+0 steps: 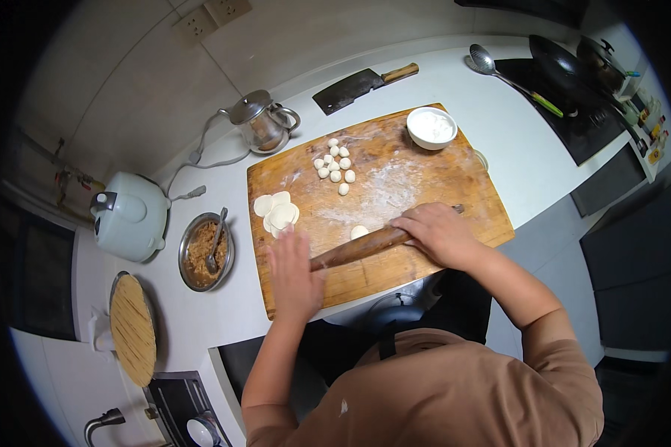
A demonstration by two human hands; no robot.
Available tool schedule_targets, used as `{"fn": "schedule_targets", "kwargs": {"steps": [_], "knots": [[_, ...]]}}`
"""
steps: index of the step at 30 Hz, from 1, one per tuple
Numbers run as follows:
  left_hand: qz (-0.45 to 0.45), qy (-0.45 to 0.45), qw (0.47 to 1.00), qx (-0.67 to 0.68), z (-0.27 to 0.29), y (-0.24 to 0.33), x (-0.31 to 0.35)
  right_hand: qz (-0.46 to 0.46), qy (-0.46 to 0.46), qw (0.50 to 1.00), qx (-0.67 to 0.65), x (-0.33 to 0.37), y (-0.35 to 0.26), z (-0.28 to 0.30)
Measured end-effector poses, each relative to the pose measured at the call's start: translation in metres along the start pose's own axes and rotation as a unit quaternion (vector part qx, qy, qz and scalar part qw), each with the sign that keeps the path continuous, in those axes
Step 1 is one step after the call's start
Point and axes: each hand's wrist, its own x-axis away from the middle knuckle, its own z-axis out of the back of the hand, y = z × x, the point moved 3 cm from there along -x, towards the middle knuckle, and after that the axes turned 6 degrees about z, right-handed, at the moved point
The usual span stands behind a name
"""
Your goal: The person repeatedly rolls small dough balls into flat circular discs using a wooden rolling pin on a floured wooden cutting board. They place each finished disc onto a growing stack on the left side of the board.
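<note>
Standing at far left is a pale, rounded countertop appliance (132,220), then a round steel bowl (183,259) of crumbly brown filling (197,249). Next comes the floured rectangular wooden board (458,186), with overlapping flat white dough rounds (279,214) near its left edge. Just below them, the left hand (296,274) is blurred, fingers outstretched at the dark wooden rolling pin's (361,249) near end; whether it grips cannot be told. Small white dough balls (335,167) cluster farther back. The pin slants across the board's front half, beside a single dough disc (359,232); the right hand (436,232) curls over its other end.
</note>
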Motion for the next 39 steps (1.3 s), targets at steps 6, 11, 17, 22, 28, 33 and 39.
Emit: {"fn": "schedule_targets", "kwargs": {"steps": [6, 11, 17, 22, 28, 33, 39], "knots": [[-0.013, -0.107, 0.992, -0.063, -0.015, 0.001, 0.006, 0.021, -0.032, 0.999, -0.026, -0.032, -0.005, -0.019], [0.025, -0.034, 0.999, -0.031, -0.023, -0.019, -0.044, -0.012, -0.001, 0.998, 0.06, -0.072, 0.021, -0.037], [0.011, -0.08, 0.996, -0.04, -0.007, -0.002, -0.038, -0.011, -0.006, 0.999, 0.03, -0.06, 0.02, -0.033], [-0.045, -0.126, 0.989, 0.063, 0.004, 0.007, -0.006, 0.017, 0.007, 1.0, -0.008, -0.016, -0.016, -0.019], [-0.01, -0.125, 0.979, 0.16, -0.009, 0.023, -0.06, -0.027, -0.001, 0.999, -0.038, -0.008, -0.025, -0.017], [-0.009, -0.167, 0.979, 0.119, -0.035, 0.034, -0.089, -0.001, 0.048, 0.999, -0.005, 0.002, -0.029, -0.013], [0.051, -0.165, 0.957, 0.233, -0.022, 0.045, -0.08, -0.01, 0.051, 0.999, -0.002, 0.013, -0.03, -0.01]]}}
